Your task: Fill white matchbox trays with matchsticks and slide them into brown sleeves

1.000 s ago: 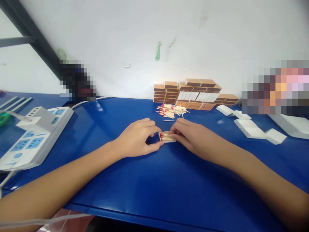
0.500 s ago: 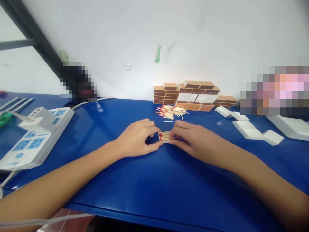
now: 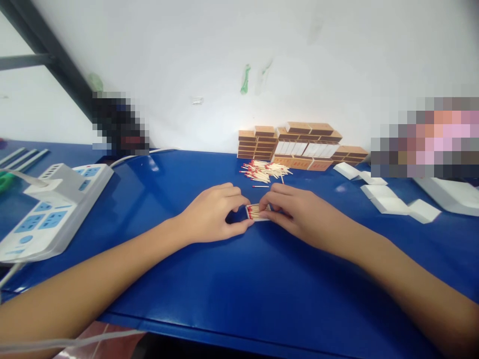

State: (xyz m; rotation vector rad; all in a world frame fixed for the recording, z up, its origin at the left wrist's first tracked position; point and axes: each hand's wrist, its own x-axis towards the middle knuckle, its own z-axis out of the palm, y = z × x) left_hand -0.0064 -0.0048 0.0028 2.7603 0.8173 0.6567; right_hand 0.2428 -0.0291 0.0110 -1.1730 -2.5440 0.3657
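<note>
A small white matchbox tray [image 3: 258, 220] lies on the blue table, filled with red-tipped matches [image 3: 254, 212]. Thumb and fingers of my left hand [image 3: 211, 213] pinch the tray's left end. My right hand [image 3: 299, 213] reaches over the tray from the right, its thumb and fingertips closed on matches inside and hiding the tray's right part. Just beyond the hands lies a loose heap of matches [image 3: 264, 170], with a single match [image 3: 260, 186] apart from it.
Stacked matchboxes [image 3: 303, 134] stand against the wall behind the heap. Several white empty-looking trays [image 3: 389, 204] lie to the right. On the left is a power strip [image 3: 48, 219] with a plugged-in adapter and cables. The table's front edge [image 3: 224, 341] runs below my arms.
My right fingertips have shifted slightly left, from the tray's right end onto the matches. My left hand keeps its hold on the tray.
</note>
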